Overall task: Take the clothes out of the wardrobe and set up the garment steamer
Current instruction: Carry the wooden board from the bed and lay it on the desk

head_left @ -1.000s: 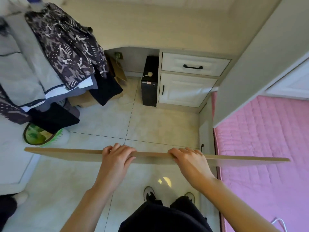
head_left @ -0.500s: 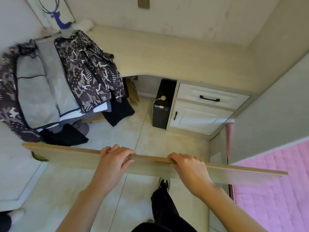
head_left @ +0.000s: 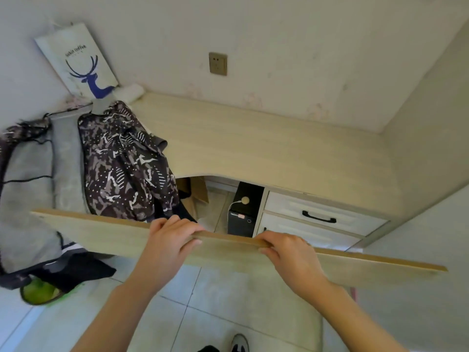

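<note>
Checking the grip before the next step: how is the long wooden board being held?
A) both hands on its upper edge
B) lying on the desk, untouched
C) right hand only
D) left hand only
A: the left hand and right hand both curl over the top edge of the wooden board.

We see a desk (head_left: 266, 151): a deer-print bag (head_left: 78, 59) at its back corner, a wall socket (head_left: 217, 63) above it, a black computer tower (head_left: 245, 212) beneath it.
</note>
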The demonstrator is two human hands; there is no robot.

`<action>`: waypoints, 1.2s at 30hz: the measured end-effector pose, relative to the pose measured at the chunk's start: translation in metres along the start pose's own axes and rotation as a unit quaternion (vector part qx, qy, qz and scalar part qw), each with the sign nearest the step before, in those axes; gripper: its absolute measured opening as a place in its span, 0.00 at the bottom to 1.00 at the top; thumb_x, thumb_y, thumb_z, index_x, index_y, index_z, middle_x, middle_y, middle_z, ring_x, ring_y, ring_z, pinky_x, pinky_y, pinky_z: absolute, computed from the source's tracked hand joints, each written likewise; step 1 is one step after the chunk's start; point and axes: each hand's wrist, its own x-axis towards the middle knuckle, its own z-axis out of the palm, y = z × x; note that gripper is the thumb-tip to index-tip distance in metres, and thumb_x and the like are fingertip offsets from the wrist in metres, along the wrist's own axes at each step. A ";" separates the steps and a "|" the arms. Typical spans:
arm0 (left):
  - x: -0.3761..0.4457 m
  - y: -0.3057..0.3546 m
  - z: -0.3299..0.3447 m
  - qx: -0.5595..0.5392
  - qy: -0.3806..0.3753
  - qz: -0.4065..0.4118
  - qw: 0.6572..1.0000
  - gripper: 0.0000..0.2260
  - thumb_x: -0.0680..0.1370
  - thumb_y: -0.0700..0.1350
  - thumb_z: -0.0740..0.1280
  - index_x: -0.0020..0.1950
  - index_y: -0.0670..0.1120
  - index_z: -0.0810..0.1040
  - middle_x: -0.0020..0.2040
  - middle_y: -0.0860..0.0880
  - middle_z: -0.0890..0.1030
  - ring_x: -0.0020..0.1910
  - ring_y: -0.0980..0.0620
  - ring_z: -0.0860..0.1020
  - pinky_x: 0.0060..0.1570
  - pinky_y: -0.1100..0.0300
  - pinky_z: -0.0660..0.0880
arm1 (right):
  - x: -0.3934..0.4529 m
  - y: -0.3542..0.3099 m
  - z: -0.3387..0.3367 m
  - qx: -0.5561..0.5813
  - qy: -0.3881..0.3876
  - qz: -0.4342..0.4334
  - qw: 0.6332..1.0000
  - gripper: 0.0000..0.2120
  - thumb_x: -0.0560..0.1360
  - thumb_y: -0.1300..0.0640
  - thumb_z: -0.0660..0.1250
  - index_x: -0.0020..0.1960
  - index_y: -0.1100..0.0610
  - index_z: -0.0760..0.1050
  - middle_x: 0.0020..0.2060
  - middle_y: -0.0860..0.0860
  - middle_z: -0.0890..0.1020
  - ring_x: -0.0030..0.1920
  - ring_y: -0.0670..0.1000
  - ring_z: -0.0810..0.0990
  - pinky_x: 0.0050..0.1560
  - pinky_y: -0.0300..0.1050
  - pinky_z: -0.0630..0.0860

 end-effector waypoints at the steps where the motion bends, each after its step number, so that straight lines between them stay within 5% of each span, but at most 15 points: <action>1: 0.014 -0.002 0.001 -0.001 0.007 0.006 1.000 0.11 0.75 0.55 0.59 0.52 0.56 0.78 0.44 0.63 0.78 0.44 0.63 0.71 0.50 0.61 0.59 | 0.011 0.004 -0.008 -0.001 0.005 0.002 1.000 0.10 0.79 0.50 0.60 0.60 0.43 0.73 0.51 0.43 0.81 0.52 0.49 0.78 0.46 0.43 0.67; 14: 0.189 -0.050 0.017 -0.032 0.068 0.093 0.993 0.10 0.75 0.54 0.62 0.52 0.54 0.79 0.44 0.61 0.80 0.44 0.58 0.73 0.48 0.53 0.64 | 0.147 0.031 -0.085 -0.018 0.066 0.019 0.998 0.11 0.79 0.49 0.61 0.61 0.43 0.75 0.51 0.42 0.82 0.50 0.47 0.79 0.44 0.41 0.65; 22: 0.297 -0.079 0.020 -0.051 0.089 0.145 0.984 0.12 0.75 0.53 0.62 0.51 0.51 0.82 0.44 0.59 0.81 0.45 0.59 0.71 0.49 0.58 0.62 | 0.222 0.042 -0.123 -0.035 0.107 0.047 0.993 0.12 0.79 0.49 0.61 0.62 0.44 0.74 0.52 0.41 0.82 0.51 0.47 0.79 0.48 0.43 0.70; 29: 0.358 -0.093 0.046 -0.065 0.056 0.149 0.985 0.11 0.76 0.53 0.62 0.53 0.53 0.81 0.43 0.61 0.80 0.43 0.59 0.72 0.47 0.59 0.61 | 0.268 0.069 -0.136 -0.039 0.097 0.080 0.991 0.13 0.80 0.48 0.60 0.63 0.43 0.73 0.55 0.39 0.81 0.54 0.46 0.78 0.45 0.41 0.64; 36: 0.400 -0.098 0.079 -0.082 0.017 0.132 0.988 0.13 0.75 0.55 0.61 0.53 0.54 0.81 0.41 0.60 0.81 0.42 0.60 0.71 0.47 0.54 0.63 | 0.308 0.102 -0.145 -0.044 0.053 0.099 0.993 0.13 0.80 0.48 0.60 0.63 0.41 0.72 0.57 0.38 0.80 0.58 0.45 0.77 0.51 0.42 0.70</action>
